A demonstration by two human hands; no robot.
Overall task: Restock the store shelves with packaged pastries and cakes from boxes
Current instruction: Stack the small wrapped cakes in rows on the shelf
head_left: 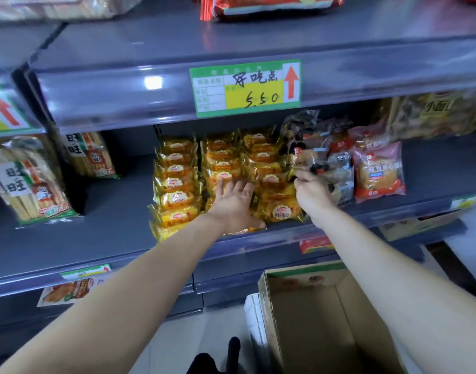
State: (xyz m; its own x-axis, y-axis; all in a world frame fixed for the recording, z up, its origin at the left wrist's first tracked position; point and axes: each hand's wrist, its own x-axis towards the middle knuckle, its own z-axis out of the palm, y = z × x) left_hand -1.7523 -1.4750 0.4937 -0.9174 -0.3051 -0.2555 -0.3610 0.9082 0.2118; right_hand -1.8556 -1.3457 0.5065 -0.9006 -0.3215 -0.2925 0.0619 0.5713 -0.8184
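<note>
Reaching to the middle of the frame, we lay our left hand flat, fingers spread, on the yellow pastry packs. They stand in rows on the grey shelf. Our right hand is curled and pinches the edge of a dark bread pack just beside them. An open cardboard box sits at the lower right.
</note>
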